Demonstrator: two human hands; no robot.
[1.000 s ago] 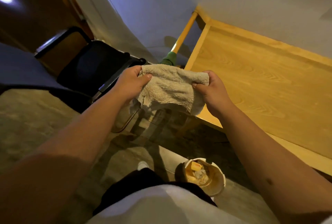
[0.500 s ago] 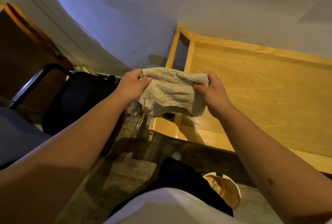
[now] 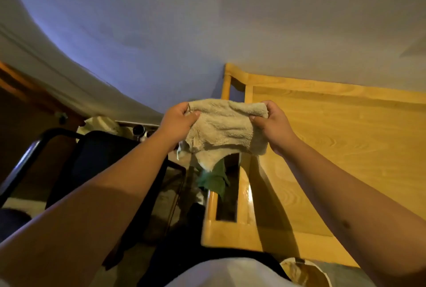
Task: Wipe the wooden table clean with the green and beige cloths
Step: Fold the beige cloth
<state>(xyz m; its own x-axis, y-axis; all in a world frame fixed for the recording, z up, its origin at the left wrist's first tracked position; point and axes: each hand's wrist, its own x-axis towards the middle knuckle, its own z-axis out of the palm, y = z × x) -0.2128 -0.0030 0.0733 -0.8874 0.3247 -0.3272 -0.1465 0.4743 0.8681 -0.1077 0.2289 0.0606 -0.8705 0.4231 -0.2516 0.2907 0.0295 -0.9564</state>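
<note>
Since the earlier frame the view has swung right and closer, so the worktop's near left corner now fills the lower centre, and a green cloth (image 3: pixel 213 177) has come into sight under the beige one; both hands keep their grip, only a little higher in the frame.

At the far left a dark chair (image 3: pixel 99 167) stands on the floor, its black frame curving up toward the left edge. Behind it, near the wall, lie some small blurred items that cannot be made out.

The left hand (image 3: pixel 176 123) sits at centre frame, its fingers (image 3: pixel 192 115) curled and pinching the left end of the beige cloth (image 3: pixel 224 128). The cloth is stretched between the two hands in the air, above the worktop's left edge, its lower edge hanging loose. Just below it the green cloth hangs beside the worktop's side rail, partly covered by the beige one.

The right hand (image 3: pixel 275 128) pinches the cloth's right end, fingers bunched over the fabric.

The worktop (image 3: pixel 345 148) fills the right half, pale wood with a raised back rail against the wall. At the bottom right a round bucket (image 3: pixel 304 273) shows on the floor
</note>
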